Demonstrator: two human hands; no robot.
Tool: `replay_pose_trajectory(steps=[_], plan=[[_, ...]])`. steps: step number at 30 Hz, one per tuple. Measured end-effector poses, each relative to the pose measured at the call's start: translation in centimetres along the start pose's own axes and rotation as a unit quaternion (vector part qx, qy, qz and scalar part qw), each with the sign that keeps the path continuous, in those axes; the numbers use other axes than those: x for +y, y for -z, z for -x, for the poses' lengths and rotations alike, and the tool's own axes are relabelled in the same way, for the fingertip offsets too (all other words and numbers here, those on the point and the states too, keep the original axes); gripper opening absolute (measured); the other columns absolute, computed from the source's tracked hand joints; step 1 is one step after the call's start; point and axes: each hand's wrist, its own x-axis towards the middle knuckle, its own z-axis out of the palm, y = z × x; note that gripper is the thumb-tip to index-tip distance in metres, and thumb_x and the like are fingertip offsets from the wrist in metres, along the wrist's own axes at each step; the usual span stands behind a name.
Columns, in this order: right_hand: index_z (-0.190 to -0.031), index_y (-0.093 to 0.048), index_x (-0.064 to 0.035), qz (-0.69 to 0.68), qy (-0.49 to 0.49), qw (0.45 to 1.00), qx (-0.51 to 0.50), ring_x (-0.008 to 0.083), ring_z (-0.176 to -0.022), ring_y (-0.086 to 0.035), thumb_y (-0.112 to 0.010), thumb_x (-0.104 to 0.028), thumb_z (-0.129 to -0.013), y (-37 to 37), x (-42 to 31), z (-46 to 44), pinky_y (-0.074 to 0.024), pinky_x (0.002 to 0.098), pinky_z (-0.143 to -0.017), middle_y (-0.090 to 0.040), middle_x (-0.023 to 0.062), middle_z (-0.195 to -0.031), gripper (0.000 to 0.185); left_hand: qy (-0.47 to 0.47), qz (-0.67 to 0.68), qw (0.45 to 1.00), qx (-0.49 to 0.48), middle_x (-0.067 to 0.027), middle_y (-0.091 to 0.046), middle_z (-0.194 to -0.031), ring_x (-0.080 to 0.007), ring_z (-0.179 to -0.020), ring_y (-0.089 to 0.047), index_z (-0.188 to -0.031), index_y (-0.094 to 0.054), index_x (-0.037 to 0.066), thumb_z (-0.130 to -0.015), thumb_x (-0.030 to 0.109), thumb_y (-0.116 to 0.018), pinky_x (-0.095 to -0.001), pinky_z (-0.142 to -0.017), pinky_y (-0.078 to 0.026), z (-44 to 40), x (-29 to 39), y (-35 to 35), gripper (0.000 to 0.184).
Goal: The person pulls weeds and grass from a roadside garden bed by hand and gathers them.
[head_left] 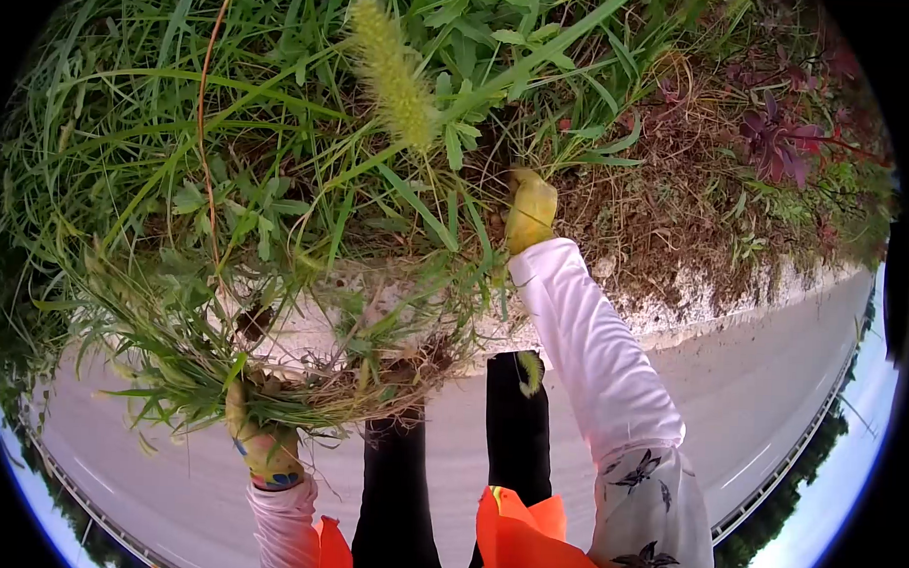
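Note:
My left hand [264, 448], in a patterned yellow glove, is closed around a bunch of uprooted grass [300, 394]. Roots and dry stems of the bunch hang out to the right, over the pale curb [282, 338]. Farther forward, my right hand [532, 212], in a yellow glove, reaches down to the soil at the edge of the standing grass [310, 109]. Its fingers look curled in, partly hidden among stems and dirt, so what they grip does not show. A fuzzy green seed head [392, 77] rises close to the camera.
Bare soil with dry roots [647, 206] lies right of my right hand. A purple-leaved shrub [775, 140] grows at the far right. Below the curb runs a grey road [671, 392], where my legs [518, 426] in black trousers stand. An orange vest [526, 537] shows at the bottom.

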Motion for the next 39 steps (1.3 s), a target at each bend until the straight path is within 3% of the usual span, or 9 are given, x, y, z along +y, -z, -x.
replay_pose_trajectory(steps=[4, 8, 14, 23, 32, 33, 34, 37, 39], plan=[[-0.089, -0.058, -0.0019, -0.395, -0.065, 0.914, 0.06, 0.0174, -0.063, -0.054, -0.055, -0.03, -0.087, 9.5, 3.1, 6.2, -0.0485, 0.0312, -0.046, -0.057, 0.0065, -0.079, 0.028, -0.019, 0.017, 0.999, -0.027, -0.001, -0.06, -0.08, -0.0162, -0.07, -0.057, -0.098, -0.06, 0.011, -0.088, 0.031, -0.059, -0.036, -0.065, -0.051, -1.0, 0.0, 3.5, 0.022], [-0.111, -0.049, -0.0008, -0.09, 0.067, 0.988, -0.102, 0.0238, -0.084, -0.061, -0.064, -0.032, -0.083, 8.6, 12.5, 6.3, -0.0525, 0.033, -0.069, -0.059, 0.0146, -0.106, 0.045, -0.024, 0.014, 1.0, 0.005, -0.0002, -0.057, -0.075, -0.0146, -0.066, -0.053, -0.095, -0.058, 0.009, -0.09, 0.031, -0.056, -0.0355, -0.065, -0.05, 0.0, 0.2, 3.2, 0.022], [-0.108, -0.056, -0.0042, 0.457, 0.27, 0.82, -0.214, 0.0292, -0.082, -0.06, -0.063, -0.02, -0.076, -2.1, 8.9, 7.9, -0.0482, 0.0381, -0.073, -0.063, 0.0146, -0.096, 0.036, 0.016, 0.014, 0.999, 0.038, 0.0025, -0.047, -0.066, -0.0131, -0.06, -0.046, -0.081, -0.053, 0.011, -0.09, 0.033, -0.055, -0.0389, -0.067, -0.049, -1.6, 0.6, 8.2, 0.023], [-0.095, -0.059, -0.0019, 0.116, 0.176, 0.966, -0.153, 0.0283, -0.075, -0.06, -0.059, -0.018, -0.081, -1.7, 10.6, 6.5, -0.0478, 0.0352, -0.068, -0.062, 0.0129, -0.085, 0.022, 0.014, -0.009, 0.994, 0.104, 0.0012, -0.046, -0.062, -0.0154, -0.054, -0.044, -0.075, -0.05, 0.013, -0.089, 0.034, -0.055, -0.044, -0.068, -0.05, -2.7, 1.1, 9.9, 0.026], [-0.083, -0.062, 0.0003, 0.206, 0.279, 0.92, 0.186, 0.0274, -0.069, -0.059, -0.055, -0.016, -0.085, -5.9, 10.0, 5.3, -0.0473, 0.0323, -0.063, -0.062, 0.0113, -0.075, 0.018, 0.017, -0.002, 0.998, 0.054, -0.0009, -0.055, -0.078, -0.0151, -0.066, -0.051, -0.09, -0.054, 0.011, -0.088, 0.031, -0.06, -0.0327, -0.062, -0.046, -1.7, 0.5, 7.7, 0.021], [-0.094, -0.061, -0.0016, -0.141, 0.089, 0.985, -0.034, 0.0239, -0.064, -0.057, -0.054, -0.018, -0.087, -3.5, 7.6, 7.6, -0.0446, 0.0327, -0.056, -0.061, 0.0082, -0.075, 0.019, 0.022, 0.004, 0.997, 0.074, -0.001, -0.056, -0.076, -0.0156, -0.064, -0.052, -0.087, -0.054, 0.011, -0.088, 0.031, -0.059, -0.0329, -0.06, -0.045, -1.5, 0.4, 7.2, 0.02], [-0.105, -0.06, -0.0034, -0.439, -0.192, 0.874, -0.076, 0.0203, -0.059, -0.054, -0.054, -0.021, -0.089, -0.9, 4.9, 10.0, -0.0419, 0.0331, -0.049, -0.06, 0.005, -0.076, 0.025, 0.029, 0.01, 0.995, 0.092, -0.0011, -0.056, -0.074, -0.0161, -0.063, -0.052, -0.085, -0.055, 0.011, -0.088, 0.031, -0.059, -0.0331, -0.058, -0.045, -1.3, 0.6, 7.0, 0.02], [-0.092, -0.063, -0.0004, -0.513, -0.131, 0.835, -0.147, 0.0161, -0.063, -0.057, -0.056, -0.023, -0.091, 3.0, 1.5, 13.9, -0.0444, 0.0244, -0.054, -0.059, 0.0051, -0.072, 0.024, 0.053, 0.021, 0.997, 0.051, -0.0013, -0.056, -0.075, -0.0162, -0.063, -0.052, -0.086, -0.055, 0.011, -0.088, 0.03, -0.059, -0.0337, -0.059, -0.046, -0.6, 0.9, 6.1, 0.02], [-0.104, -0.058, -0.0019, -0.302, 0.007, 0.944, -0.133, 0.0195, -0.077, -0.057, -0.055, -0.029, -0.09, -0.4, 3.7, 13.0, -0.0451, 0.0296, -0.067, -0.06, 0.0088, -0.089, 0.031, 0.075, 0.042, 0.995, 0.047, -0.0023, -0.055, -0.075, -0.0161, -0.063, -0.052, -0.087, -0.055, 0.011, -0.088, 0.031, -0.058, -0.0328, -0.059, -0.046, -0.1, 0.7, 5.9, 0.02]])
